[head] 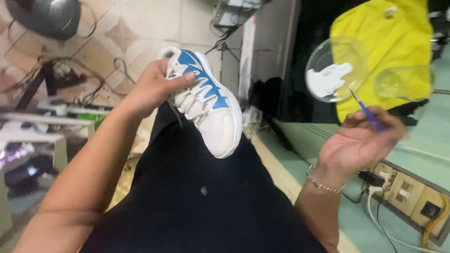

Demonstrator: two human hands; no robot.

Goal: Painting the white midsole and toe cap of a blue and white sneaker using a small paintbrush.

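left hand (152, 89) gripping sneaker (208, 105), right hand (358, 140) holding brush (368, 112)

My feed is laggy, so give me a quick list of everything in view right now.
sneaker: 1, white with blue panels and white laces, held up over the lap, toe toward the camera
paintbrush: 1, blue handle, in the right hand, tip toward the dish
clear dish: 1, transparent with white paint in it, on the yellow cloth
clear cup: 1, transparent, right of the dish
yellow cloth: 1, yellow, upper right
wall sockets: several, beige, lower right, with cables
fan: 1, dark grey, on the tiled floor, upper left
bracelet: 1, silver, right wrist
black trousers: 1, black, the lap
left hand: gripping the sneaker at its collar
right hand: holding the paintbrush
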